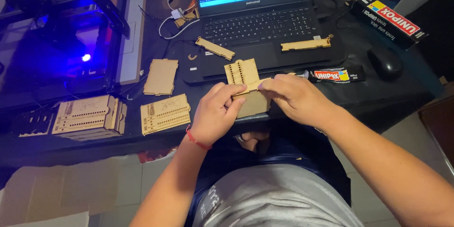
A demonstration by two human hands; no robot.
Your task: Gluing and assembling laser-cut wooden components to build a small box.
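Here, nearest the camera, both hands meet at the front edge of the dark tabletop (378,99), grasping a small assembly of thin wooden panels (247,87). The left hand (215,113), with a red band at its wrist, pinches the lower left part of the assembly between thumb and fingers. The right hand (295,97) comes in from 3 o'clock and grips the right edge, fingers curled over the wood. A slotted panel stands up from the assembly toward 12 o'clock, overlapping the front of the laptop (260,24).

At 9 o'clock of the hands lies a stack of engraved wooden sheets (165,113), and farther left a taller stack (90,116). A plain wooden sheet (161,77) lies just beyond them. At 2 o'clock, a glue tube (336,75) lies close to the right hand, with a black mouse (385,62) farther out. Two narrow wooden strips (215,48) (305,44) rest on the laptop's palm rest. At 10 o'clock, far back, a machine with a blue light (85,57) glows.
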